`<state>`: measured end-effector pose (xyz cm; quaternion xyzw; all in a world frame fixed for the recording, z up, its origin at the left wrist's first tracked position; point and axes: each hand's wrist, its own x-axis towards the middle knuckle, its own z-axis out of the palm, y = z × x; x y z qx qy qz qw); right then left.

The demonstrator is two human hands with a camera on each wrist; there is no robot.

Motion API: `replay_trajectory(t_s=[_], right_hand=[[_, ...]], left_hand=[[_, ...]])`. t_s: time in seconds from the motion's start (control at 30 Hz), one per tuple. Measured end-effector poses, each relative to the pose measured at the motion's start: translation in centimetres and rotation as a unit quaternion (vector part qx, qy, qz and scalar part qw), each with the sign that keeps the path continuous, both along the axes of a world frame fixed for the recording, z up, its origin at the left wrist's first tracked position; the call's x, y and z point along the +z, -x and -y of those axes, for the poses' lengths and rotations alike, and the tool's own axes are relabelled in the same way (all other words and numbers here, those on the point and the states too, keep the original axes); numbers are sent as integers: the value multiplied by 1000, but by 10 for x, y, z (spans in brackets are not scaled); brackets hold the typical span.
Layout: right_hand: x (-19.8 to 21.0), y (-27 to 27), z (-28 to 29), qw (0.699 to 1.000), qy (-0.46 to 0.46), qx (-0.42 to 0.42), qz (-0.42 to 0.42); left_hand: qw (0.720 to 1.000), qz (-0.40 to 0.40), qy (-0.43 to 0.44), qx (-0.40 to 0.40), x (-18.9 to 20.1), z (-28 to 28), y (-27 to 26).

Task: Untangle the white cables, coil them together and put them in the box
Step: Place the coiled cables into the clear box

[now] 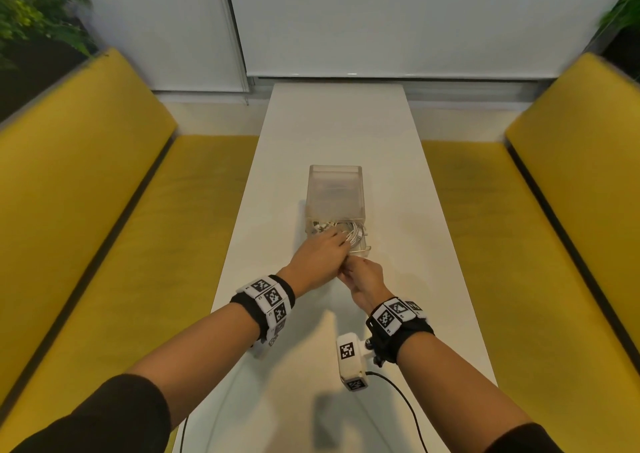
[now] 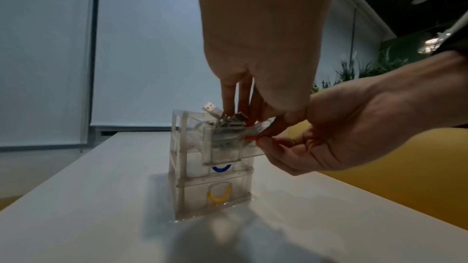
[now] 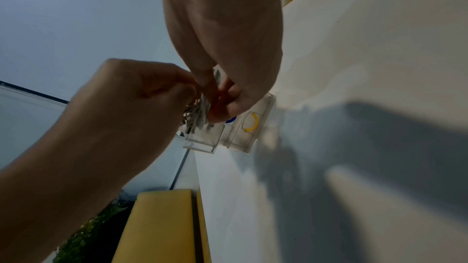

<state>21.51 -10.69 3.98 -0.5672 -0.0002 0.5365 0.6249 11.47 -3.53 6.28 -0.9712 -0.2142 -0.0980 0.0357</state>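
Observation:
A clear plastic drawer box [image 1: 334, 189] stands mid-table with its top drawer [image 1: 363, 250] pulled out toward me. The coiled white cables [image 1: 353, 234] lie in that drawer, and their USB plugs [image 2: 210, 107] stick up at its left side. My left hand [image 1: 332, 241] reaches over the drawer, and its fingertips [image 2: 229, 107] press down on the coil. My right hand [image 1: 346, 269] is at the drawer's front and pinches the red handle [image 2: 250, 138] between thumb and forefinger. The left palm hides part of the coil.
The box sits on a long white table [image 1: 339, 134] between two yellow benches [image 1: 104, 182]. Two lower drawers stay closed, one with a blue handle [image 2: 221, 168] and one with a yellow handle [image 2: 219, 195]. A black wire [image 1: 405, 404] trails from my right wrist.

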Motion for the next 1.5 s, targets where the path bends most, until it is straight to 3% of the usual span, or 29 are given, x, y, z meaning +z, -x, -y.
replay_trajectory(t_s=[0.13, 0.27, 0.33, 0.4, 0.5, 0.57, 0.7, 0.83, 1.07, 1.23, 1.37, 1.43, 1.5], right_hand=[[0, -2, 1, 1000, 9, 11, 21], [0, -2, 0, 1000, -19, 17, 9], [-2, 0, -1, 1000, -21, 17, 7], [-4, 1, -1, 1000, -20, 13, 7], [-7, 2, -3, 1000, -26, -1, -11], [-9, 2, -5, 999, -26, -7, -21], [-10, 2, -5, 999, -24, -14, -29], [-10, 1, -4, 999, -25, -10, -25], [-10, -1, -1, 999, -48, 4, -15], [-11, 4, -3, 999, -43, 2, -11], [-10, 7, -5, 998, -51, -5, -26], [-11, 7, -6, 998, -49, -11, -32], [-12, 8, -9, 998, -49, -13, -39]], left_hand=[[990, -60, 115, 54, -5, -1, -5], [961, -144, 219, 93, -2, -17, -8], [954, -143, 246, 95, -2, -18, -8], [973, -53, 213, 74, -1, -13, -4], [990, 52, 87, 95, -1, -8, 9], [987, 44, 73, 134, -3, -9, 15], [989, 23, 53, 139, -14, -9, 20], [981, 37, 81, 172, -14, -11, 18], [982, -33, 113, 150, -13, -2, 8], [978, -20, 166, 122, -10, -10, 17], [988, -64, 65, 124, -3, -12, 21], [991, -34, 61, 111, 1, -8, 27], [984, 42, 135, 106, 3, 2, 45]])
